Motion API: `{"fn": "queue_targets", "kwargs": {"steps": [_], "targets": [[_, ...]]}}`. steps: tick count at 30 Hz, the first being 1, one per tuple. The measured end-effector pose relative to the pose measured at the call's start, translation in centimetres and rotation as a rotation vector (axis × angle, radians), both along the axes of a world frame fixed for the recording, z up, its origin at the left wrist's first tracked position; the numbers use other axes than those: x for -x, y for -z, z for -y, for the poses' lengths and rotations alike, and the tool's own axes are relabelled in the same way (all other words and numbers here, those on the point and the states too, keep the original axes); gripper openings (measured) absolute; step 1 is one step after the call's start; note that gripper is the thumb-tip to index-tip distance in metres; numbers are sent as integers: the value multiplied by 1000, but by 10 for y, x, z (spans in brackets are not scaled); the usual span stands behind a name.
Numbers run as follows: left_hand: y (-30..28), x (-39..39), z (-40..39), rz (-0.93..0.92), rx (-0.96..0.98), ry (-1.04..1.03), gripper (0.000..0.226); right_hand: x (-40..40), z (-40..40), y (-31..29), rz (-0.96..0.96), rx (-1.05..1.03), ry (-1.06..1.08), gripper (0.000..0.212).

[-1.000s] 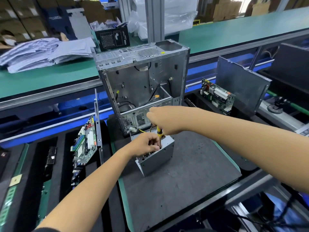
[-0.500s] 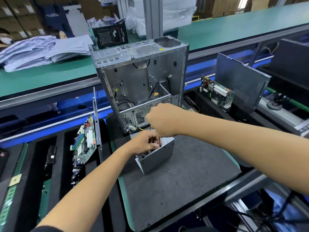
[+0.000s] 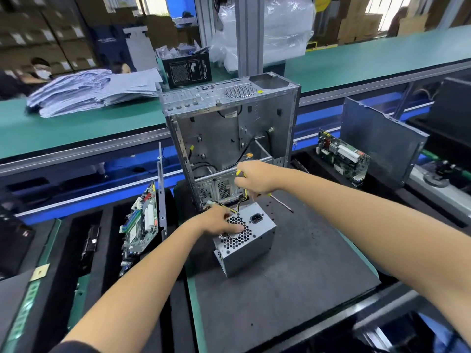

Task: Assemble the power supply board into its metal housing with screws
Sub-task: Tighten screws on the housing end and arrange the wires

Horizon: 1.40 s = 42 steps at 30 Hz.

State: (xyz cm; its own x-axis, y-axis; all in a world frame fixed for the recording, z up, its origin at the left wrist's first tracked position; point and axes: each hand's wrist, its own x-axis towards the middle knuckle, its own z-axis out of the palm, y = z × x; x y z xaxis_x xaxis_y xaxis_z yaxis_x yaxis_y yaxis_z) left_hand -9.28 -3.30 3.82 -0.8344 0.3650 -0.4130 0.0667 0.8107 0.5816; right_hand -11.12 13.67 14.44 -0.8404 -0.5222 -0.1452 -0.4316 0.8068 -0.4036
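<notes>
Now the right hand [image 3: 254, 178] has lifted the screwdriver [image 3: 280, 203] clear in its grip, left hand [image 3: 219, 221] flat on the housing [image 3: 248, 244].

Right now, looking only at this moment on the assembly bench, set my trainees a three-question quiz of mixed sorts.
1. True or false: the left hand rests on the vented face of the power supply housing.
2. Which tool does the right hand hold? A) pliers B) screwdriver C) tweezers
3. Fill in: the open computer case stands ____ the housing, on the dark mat.

Key
1. True: its fingers lie across the honeycomb grille.
2. B: the yellow handle is in the fist and the metal shaft points down towards the mat.
3. Behind.
</notes>
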Motion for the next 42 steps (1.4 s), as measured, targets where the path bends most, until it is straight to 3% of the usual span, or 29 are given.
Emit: {"fn": "queue_targets", "kwargs": {"steps": [3, 8, 13, 16, 18, 20, 22, 24, 28, 36, 42], "targets": [[-4, -3, -2, 67, -42, -3, 37, 5, -4, 14, 71, -150, -100, 8], [-7, -10, -13, 51, 57, 120, 56, 8, -2, 44, 264, -398, -263, 52], [-13, -12, -16, 88, 28, 225, 37, 10, -1, 57, 317, -414, -316, 24], [-16, -9, -4, 192, -216, 68, 21, 8, -3, 62, 463, -421, -323, 22], [-12, -4, 8, 102, -281, -73, 13, 5, -5, 64, 563, -429, -326, 17], [0, 0, 16, -50, -86, -97, 10, 1, -6, 62, 600, -457, -324, 23], [17, -4, 13, -75, 111, -42, 21, -4, -6, 61, 600, -493, -333, 29], [32, -9, 5, -93, 189, -21, 28, -9, -7, 61, 628, -524, -334, 26], [46, -14, -10, -299, 378, 96, 23, -16, -7, 64, 629, -570, -336, 28], [51, -14, -18, -346, 403, 107, 11, -23, -10, 73, 622, -624, -388, 25], [40, -6, -10, -475, 488, 129, 7, -40, 8, 97, 466, -644, -506, 23]]}}
